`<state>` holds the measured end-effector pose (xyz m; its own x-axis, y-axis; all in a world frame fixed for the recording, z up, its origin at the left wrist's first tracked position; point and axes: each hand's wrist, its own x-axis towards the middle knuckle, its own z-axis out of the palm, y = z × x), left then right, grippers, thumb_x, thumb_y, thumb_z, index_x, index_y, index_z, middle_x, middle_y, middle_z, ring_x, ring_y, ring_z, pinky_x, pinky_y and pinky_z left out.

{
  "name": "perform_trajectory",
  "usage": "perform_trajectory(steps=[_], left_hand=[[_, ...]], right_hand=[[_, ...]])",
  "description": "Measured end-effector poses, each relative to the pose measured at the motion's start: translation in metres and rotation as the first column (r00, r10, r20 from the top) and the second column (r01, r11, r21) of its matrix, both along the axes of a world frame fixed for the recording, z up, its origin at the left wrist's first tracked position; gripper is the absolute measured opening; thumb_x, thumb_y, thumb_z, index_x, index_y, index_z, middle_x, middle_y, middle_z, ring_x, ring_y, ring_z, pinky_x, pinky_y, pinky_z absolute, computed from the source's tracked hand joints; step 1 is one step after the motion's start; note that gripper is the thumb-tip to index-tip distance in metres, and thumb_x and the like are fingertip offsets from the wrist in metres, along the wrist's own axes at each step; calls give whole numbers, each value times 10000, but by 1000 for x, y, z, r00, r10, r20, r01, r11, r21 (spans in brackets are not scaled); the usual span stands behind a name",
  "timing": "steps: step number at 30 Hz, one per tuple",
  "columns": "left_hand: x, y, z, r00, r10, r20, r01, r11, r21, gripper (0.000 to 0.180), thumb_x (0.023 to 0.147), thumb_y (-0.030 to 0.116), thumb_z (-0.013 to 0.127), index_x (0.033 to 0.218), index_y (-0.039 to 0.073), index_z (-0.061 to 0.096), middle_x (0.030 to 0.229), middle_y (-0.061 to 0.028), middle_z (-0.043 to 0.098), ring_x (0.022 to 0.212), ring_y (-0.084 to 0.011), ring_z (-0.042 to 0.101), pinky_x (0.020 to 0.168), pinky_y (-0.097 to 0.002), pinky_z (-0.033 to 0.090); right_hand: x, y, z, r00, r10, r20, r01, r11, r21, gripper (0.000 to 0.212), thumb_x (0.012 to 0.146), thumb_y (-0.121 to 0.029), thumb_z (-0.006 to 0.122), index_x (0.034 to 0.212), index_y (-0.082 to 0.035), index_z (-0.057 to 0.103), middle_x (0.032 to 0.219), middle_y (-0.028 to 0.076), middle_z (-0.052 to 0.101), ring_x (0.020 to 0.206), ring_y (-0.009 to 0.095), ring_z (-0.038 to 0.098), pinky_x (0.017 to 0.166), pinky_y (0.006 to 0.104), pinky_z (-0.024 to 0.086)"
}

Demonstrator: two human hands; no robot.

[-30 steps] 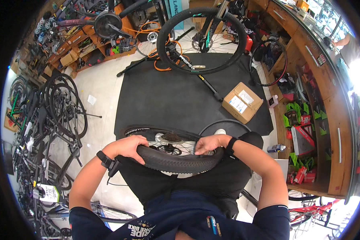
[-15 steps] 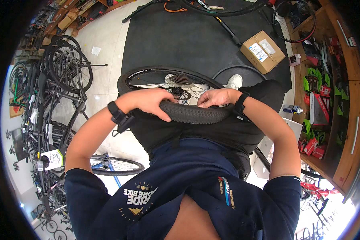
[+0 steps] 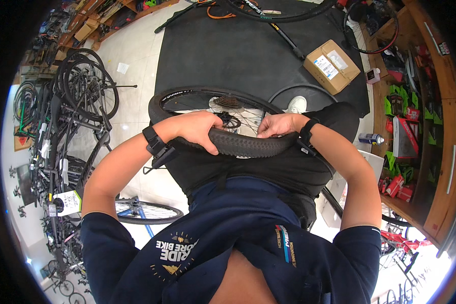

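A bicycle wheel (image 3: 251, 146) with a black knobby tyre leans against my lap, its near edge across my thighs. Its cassette (image 3: 227, 103) and hub show in the middle among the spokes. My left hand (image 3: 198, 129) grips the near part of the tyre, thumb on the outer tread and fingers over the rim side. To its right, my right hand (image 3: 279, 124) is at the inner edge of the rim, thumb and fingers pinched together. What those fingertips hold, if anything, is too small to make out.
A black mat (image 3: 202, 55) covers the floor ahead, with a cardboard box (image 3: 332, 67) and a loose tyre (image 3: 301, 87) on it. Several bicycles (image 3: 86, 91) stand at the left. Wooden shelves (image 3: 441, 152) with packaged goods line the right, near a spray can (image 3: 371, 139).
My right hand has shifted slightly right along the rim, still pinched. The left hand keeps its grip on the tyre, and the wheel has turned or tilted a little.
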<state>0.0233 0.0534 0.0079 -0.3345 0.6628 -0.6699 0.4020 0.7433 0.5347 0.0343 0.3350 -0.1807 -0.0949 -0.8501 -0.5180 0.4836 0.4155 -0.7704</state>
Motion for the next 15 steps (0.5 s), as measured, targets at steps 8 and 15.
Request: perform_trajectory(steps=[8, 15], left_hand=[[2, -14, 9, 987, -64, -146, 81, 990, 116, 722, 574, 344, 905, 1130, 11, 588, 1000, -163, 654, 953, -337, 645, 817, -408, 503], [46, -4, -1, 835, -208, -510, 207, 976, -60, 506, 670, 151, 820, 1105, 40, 587, 1023, -124, 663, 1013, -336, 649, 868, -448, 522]], right_hand=[[2, -16, 28, 912, -117, 394, 230, 940, -254, 434, 1024, -349, 610, 1225, 34, 647, 1145, 95, 714, 1010, 159, 680, 900, 294, 544], [-19, 28, 25, 890, -347, -296, 330, 938, -108, 549, 921, -423, 735, 1221, 31, 672, 1121, 72, 704, 1043, 169, 626, 915, 303, 501]])
